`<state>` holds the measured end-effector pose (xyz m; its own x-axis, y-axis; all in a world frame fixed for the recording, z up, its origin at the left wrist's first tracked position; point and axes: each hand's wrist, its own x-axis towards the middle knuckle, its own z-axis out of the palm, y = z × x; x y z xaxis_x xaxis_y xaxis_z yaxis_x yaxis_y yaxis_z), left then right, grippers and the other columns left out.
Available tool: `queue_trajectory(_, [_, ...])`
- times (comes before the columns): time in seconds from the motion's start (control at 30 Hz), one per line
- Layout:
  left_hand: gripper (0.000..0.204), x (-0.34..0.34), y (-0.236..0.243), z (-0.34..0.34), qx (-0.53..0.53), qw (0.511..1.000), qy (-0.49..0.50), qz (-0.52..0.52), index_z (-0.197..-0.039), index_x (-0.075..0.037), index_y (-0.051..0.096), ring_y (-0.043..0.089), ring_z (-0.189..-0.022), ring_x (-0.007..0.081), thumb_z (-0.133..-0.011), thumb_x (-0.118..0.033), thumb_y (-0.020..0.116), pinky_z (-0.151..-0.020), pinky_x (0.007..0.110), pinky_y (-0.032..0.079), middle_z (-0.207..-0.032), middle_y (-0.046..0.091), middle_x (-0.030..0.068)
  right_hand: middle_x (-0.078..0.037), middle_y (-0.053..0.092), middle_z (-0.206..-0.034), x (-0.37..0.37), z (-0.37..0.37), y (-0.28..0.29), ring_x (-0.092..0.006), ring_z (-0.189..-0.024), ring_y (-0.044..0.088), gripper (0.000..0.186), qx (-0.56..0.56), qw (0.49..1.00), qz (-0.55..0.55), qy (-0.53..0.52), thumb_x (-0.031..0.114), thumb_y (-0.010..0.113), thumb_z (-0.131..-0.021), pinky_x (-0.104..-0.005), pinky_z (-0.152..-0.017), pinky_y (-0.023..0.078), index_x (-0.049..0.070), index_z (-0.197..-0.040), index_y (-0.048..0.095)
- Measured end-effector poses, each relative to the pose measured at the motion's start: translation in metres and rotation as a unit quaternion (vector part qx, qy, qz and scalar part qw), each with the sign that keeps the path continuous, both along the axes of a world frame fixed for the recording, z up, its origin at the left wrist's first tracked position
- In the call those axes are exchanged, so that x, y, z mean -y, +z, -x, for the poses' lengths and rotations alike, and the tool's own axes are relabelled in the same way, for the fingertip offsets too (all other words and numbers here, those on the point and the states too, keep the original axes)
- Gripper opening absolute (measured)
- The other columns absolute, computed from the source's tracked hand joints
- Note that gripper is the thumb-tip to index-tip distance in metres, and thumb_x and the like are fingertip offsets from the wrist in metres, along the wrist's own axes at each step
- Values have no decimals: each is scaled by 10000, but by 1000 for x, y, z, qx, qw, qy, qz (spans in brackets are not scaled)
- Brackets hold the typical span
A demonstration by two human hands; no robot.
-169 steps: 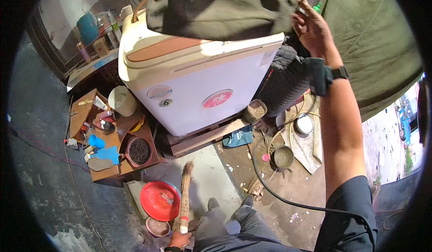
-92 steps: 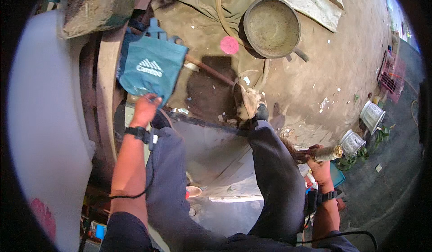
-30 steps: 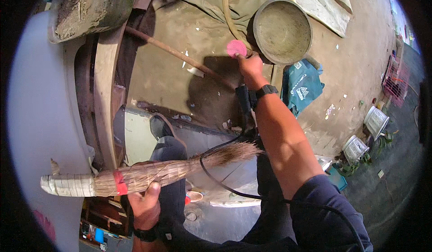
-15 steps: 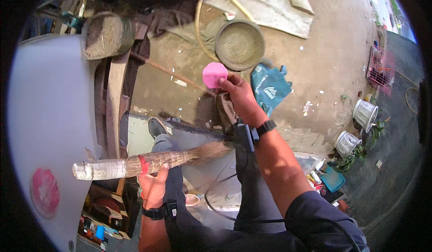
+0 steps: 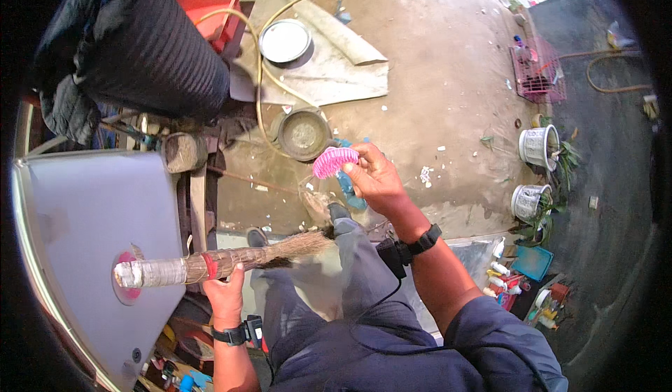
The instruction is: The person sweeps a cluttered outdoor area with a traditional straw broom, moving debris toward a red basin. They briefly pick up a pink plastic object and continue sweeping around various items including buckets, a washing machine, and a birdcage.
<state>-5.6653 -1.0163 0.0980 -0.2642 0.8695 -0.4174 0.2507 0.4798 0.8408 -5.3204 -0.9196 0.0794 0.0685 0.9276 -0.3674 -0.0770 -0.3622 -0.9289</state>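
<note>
My left hand (image 5: 225, 295) is closed round a straw broom (image 5: 248, 259) with a taped handle and red band, lying crosswise before my legs. My right hand (image 5: 378, 182) pinches a round pink textured piece (image 5: 330, 162), apparently flexible, between thumb and fingers in mid-air. Behind that hand lies a teal bag (image 5: 353, 197), partly hidden, beside a round grey pan (image 5: 304, 133) on the dirty ground. To the left of the broom stands a white appliance (image 5: 84, 210) with a round pink sticker.
A dark ribbed bundle (image 5: 154, 49), red crate (image 5: 210, 7) and white basin (image 5: 285, 40) sit beyond, with a yellow hose across a pale sheet (image 5: 336, 84). A wooden plank (image 5: 198, 203) edges the appliance. Right: pink cage (image 5: 532, 80), two planters (image 5: 537, 147), assorted bottles (image 5: 498, 273).
The pink piece has risen from the ground in my right hand. The teal bag moved earlier from the plank to beside the pan. The view has widened toward the upper left.
</note>
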Motion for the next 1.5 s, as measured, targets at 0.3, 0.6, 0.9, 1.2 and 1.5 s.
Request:
queue_trajectory(0.3, [319,-26,74,25,34,992,-65,-101,-1148,7,631,639,-930,163,-851,-15,746,-884,327,516,-1058,676,64,-67,651,-1073,83,-11,124,-116,-909,616,287,7,991,-131,-31,26,521,-971,-280,-784,525,70,-1252,555])
queue_trajectory(0.6, [352,-70,129,79,19,948,-269,-172,-1168,17,637,634,-916,151,-849,-50,770,-874,296,501,-1049,697,59,-101,592,-1151,186,51,182,-165,-951,643,307,-20,960,-160,-229,24,576,-965,-316,-754,580,82,-1261,514])
queue_trajectory(0.9, [486,-37,146,24,34,911,-364,-190,-1274,74,579,601,-992,183,-834,-24,759,-937,325,475,-1141,661,90,-86,623,-1105,309,22,189,-128,-934,625,326,24,912,-182,-368,17,593,-965,-277,-665,580,115,-1264,504])
queue_trajectory(1.2, [231,2,80,-127,-73,796,-538,-268,-1048,44,637,618,-862,173,-846,-6,737,-812,330,516,-985,680,96,-105,652,-1192,506,-84,155,-145,-945,639,461,44,842,-180,-507,24,571,-973,-282,-668,566,124,-1391,404])
queue_trajectory(1.5, [366,69,29,-322,64,730,-659,-169,-1121,-4,554,610,-924,190,-811,2,748,-849,336,499,-1034,649,94,-112,651,-1196,742,-150,137,-179,-1043,648,499,49,695,-132,-706,13,569,-970,-284,-707,576,63,-1433,391])
